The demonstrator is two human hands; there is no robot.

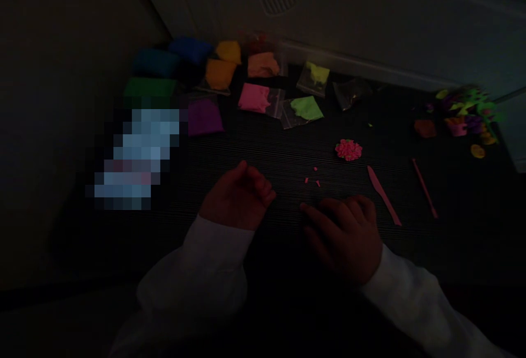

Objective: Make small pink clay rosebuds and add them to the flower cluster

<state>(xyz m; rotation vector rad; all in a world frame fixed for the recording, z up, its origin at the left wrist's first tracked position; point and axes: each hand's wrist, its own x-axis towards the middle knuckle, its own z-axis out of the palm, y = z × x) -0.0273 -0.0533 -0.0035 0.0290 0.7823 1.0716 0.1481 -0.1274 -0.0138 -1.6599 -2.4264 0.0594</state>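
My left hand (238, 196) is raised over the dark table, palm turned up and fingers curled in. Whatever lies inside its fingers, if anything, is lost in the dim light. My right hand (345, 234) rests palm down to the right, index finger stretched out and thumb apart, with nothing visible in it. Just beyond that fingertip lie small pink clay bits (318, 183). Farther off sits a round pink clay cluster (349, 150) with green specks. A pink clay knife (383, 193) and a thin pink modelling tool (424, 188) lie to the right of my right hand.
Bags of coloured clay line the back, among them a pink bag (255, 98), a light green bag (306, 108) and a purple bag (204, 115). A bright blurred-out rectangle (139, 155) is at left. Colourful clay flowers (468, 111) stand far right. A wall rises behind the table.
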